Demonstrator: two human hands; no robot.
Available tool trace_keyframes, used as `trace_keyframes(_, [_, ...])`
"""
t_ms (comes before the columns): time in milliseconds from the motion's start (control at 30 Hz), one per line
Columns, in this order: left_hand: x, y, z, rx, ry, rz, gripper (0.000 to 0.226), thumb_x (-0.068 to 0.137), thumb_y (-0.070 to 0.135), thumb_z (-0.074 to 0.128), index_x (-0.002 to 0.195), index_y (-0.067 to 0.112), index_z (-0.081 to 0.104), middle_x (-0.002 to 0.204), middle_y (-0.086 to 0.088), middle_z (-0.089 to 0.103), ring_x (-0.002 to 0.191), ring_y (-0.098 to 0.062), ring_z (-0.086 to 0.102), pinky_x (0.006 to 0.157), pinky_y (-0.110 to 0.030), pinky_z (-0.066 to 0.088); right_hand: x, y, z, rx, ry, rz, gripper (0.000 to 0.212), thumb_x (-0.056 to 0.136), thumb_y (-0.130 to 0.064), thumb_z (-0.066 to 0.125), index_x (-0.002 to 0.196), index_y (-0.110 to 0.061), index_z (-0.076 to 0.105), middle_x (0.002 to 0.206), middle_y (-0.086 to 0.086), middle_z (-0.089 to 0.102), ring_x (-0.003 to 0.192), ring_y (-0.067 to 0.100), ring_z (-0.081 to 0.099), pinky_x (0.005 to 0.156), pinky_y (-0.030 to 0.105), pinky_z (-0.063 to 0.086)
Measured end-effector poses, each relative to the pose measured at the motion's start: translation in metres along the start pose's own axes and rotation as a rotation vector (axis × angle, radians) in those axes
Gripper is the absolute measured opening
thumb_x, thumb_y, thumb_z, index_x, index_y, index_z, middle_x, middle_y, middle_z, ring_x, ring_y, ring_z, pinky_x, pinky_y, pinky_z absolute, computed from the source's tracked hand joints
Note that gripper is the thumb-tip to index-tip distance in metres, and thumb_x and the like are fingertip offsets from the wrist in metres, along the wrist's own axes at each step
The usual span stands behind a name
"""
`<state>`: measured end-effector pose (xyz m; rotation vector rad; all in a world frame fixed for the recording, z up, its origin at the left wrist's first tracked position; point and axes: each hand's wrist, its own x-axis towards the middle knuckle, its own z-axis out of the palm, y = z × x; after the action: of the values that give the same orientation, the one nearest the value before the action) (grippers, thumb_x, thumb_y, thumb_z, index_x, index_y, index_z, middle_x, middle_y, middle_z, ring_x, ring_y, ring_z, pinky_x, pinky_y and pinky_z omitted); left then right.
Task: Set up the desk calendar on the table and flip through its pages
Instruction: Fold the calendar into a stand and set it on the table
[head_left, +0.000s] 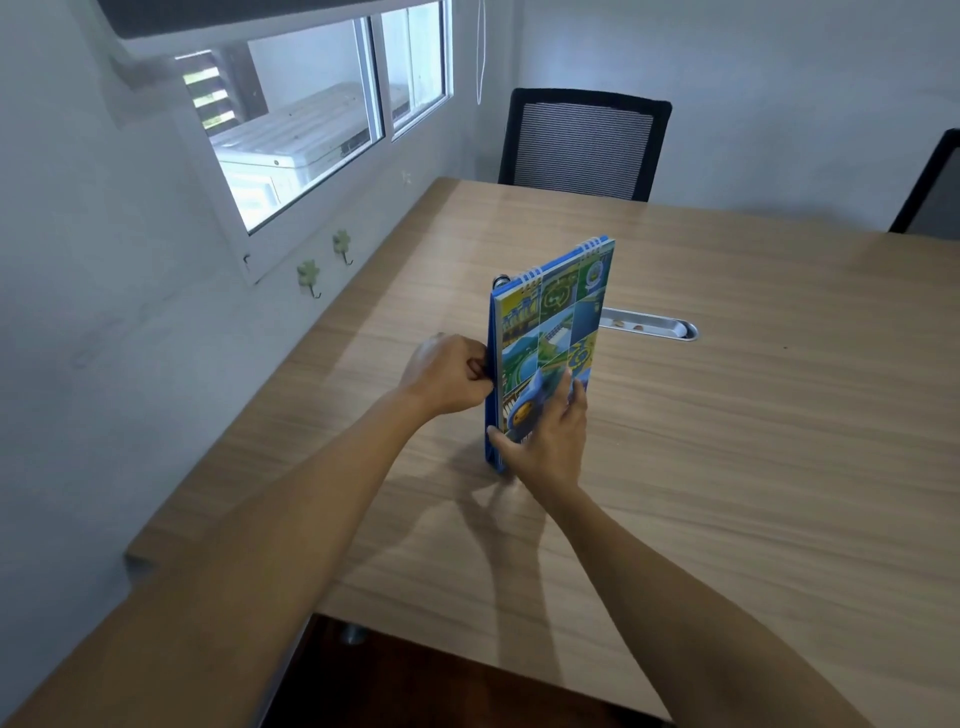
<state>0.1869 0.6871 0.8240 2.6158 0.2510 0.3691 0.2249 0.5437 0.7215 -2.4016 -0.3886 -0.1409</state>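
Note:
A spiral-bound desk calendar (558, 317) with a blue, green and yellow picture cover stands upright on its bottom edge on the wooden table (753, 415), white wire binding at the top. My left hand (449, 376) pinches the blue back panel at the calendar's left edge. My right hand (545, 436) lies flat against the lower front cover, thumb hooked around the bottom left corner. The back of the calendar is hidden.
A metal cable-port tray (649, 327) is set into the table just behind the calendar. A black mesh chair (582, 143) stands at the far edge, another chair (935, 192) at the right. A window (311, 130) and wall hooks (324, 260) are on the left.

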Motion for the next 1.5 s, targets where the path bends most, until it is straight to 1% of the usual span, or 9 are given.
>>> trace_keyframes(133, [0.002,0.000,0.003,0.016,-0.011,0.011,0.012,0.069,0.019,0.060,0.070,0.012,0.069,0.046,0.011,0.052,0.048,-0.009,0.052,0.060,-0.025,0.054,-0.002,0.010,-0.008,-0.016,0.012,-0.053,0.123,0.063,-0.056,0.073,0.153,-0.008,0.005,0.157,0.018,0.013,0.145,0.032,0.017,0.114,0.041,0.029])
trace_keyframes(300, [0.002,0.005,0.011,0.054,-0.009,0.046,0.013,0.068,0.019,0.058,0.069,0.012,0.068,0.053,0.007,0.057,0.055,-0.016,0.057,0.060,-0.033,0.056,-0.003,0.026,-0.020,-0.080,0.022,-0.136,0.121,0.060,-0.057,0.072,0.151,-0.002,0.013,0.153,0.019,0.024,0.139,0.036,0.029,0.104,0.048,0.042])
trace_keyframes(567, [0.004,-0.002,0.019,0.063,0.013,0.042,0.021,0.077,0.028,0.060,0.093,0.022,0.072,0.089,0.004,0.074,0.081,-0.013,0.069,0.069,-0.030,0.056,0.003,0.043,-0.031,-0.099,-0.063,-0.116,0.110,0.064,-0.055,0.067,0.152,-0.020,0.010,0.147,0.011,0.032,0.131,0.029,0.038,0.099,0.041,0.044])
trace_keyframes(700, [0.006,-0.016,0.018,0.156,0.024,0.066,0.050,0.078,0.050,0.064,0.120,0.023,0.063,0.112,0.002,0.070,0.096,-0.012,0.066,0.078,-0.031,0.053,0.004,0.046,-0.034,-0.087,-0.066,-0.131,0.108,0.066,-0.051,0.067,0.152,-0.019,0.010,0.145,0.011,0.035,0.126,0.029,0.044,0.096,0.041,0.047])
trace_keyframes(833, [0.007,-0.021,0.019,0.171,0.006,0.030,0.082,0.065,0.073,0.060,0.133,0.027,0.051,0.130,0.000,0.061,0.116,-0.018,0.058,0.087,-0.036,0.049,0.003,0.047,-0.035,-0.064,-0.071,-0.150,0.107,0.067,-0.047,0.069,0.152,-0.017,0.011,0.146,0.013,0.035,0.128,0.029,0.042,0.099,0.041,0.046])
trace_keyframes(933, [0.010,-0.020,0.022,0.189,0.036,-0.015,0.090,0.062,0.076,0.059,0.138,0.030,0.042,0.136,-0.001,0.055,0.123,-0.021,0.052,0.088,-0.040,0.048,0.003,0.047,-0.038,-0.074,-0.075,-0.162,0.106,0.068,-0.047,0.068,0.152,-0.018,0.012,0.146,0.011,0.036,0.127,0.028,0.044,0.098,0.040,0.046])
trace_keyframes(1300, [0.014,-0.020,0.027,0.266,0.126,0.013,0.083,0.067,0.073,0.058,0.133,0.023,0.048,0.133,0.000,0.056,0.123,-0.020,0.050,0.081,-0.039,0.051,0.004,0.053,-0.043,-0.056,-0.075,-0.174,0.103,0.068,-0.050,0.067,0.151,-0.023,0.012,0.140,0.008,0.040,0.125,0.025,0.045,0.096,0.040,0.050])
trace_keyframes(1400, [0.003,-0.017,0.038,0.144,0.137,-0.044,0.076,0.076,0.068,0.053,0.134,0.019,0.047,0.134,-0.005,0.054,0.121,-0.024,0.052,0.086,-0.040,0.049,0.003,0.059,-0.050,0.081,-0.127,-0.171,0.102,0.072,-0.064,0.060,0.152,-0.025,0.012,0.146,0.008,0.034,0.133,0.023,0.035,0.106,0.039,0.040])
trace_keyframes(1500, [-0.025,-0.003,0.063,-0.091,0.268,-0.095,0.070,0.086,0.064,0.037,0.136,0.014,0.040,0.134,-0.011,0.047,0.118,-0.026,0.053,0.083,-0.039,0.050,0.021,0.066,-0.067,0.333,-0.081,-0.025,0.079,0.087,-0.058,0.047,0.150,-0.019,0.021,0.146,0.007,0.036,0.136,0.022,0.032,0.107,0.031,0.030])
